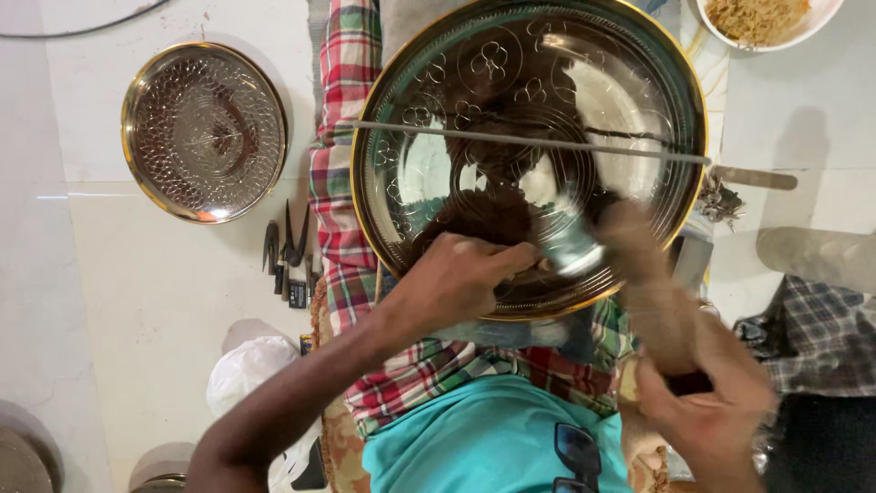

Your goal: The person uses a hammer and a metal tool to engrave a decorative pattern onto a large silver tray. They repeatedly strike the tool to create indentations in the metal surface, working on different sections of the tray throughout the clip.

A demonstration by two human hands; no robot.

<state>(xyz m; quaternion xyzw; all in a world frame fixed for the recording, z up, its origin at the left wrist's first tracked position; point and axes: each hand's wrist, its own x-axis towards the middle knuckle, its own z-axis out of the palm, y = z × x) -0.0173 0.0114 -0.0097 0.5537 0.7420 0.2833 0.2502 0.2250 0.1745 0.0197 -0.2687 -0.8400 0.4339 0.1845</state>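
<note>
White floor (164, 301): empty engraved tray (529, 155), noodle-filled bowl (762, 23).

bare white floor open between small embossed gold-rimmed metal plate (204, 132) and red checked cloth (343, 155), dark pliers and hand tools (286, 251) clutter the lower gap, thin metal rod (529, 141) bars the large engraved gold-rimmed metal platter (456, 100), white bowl of shavings (762, 20) blocks top right
</note>
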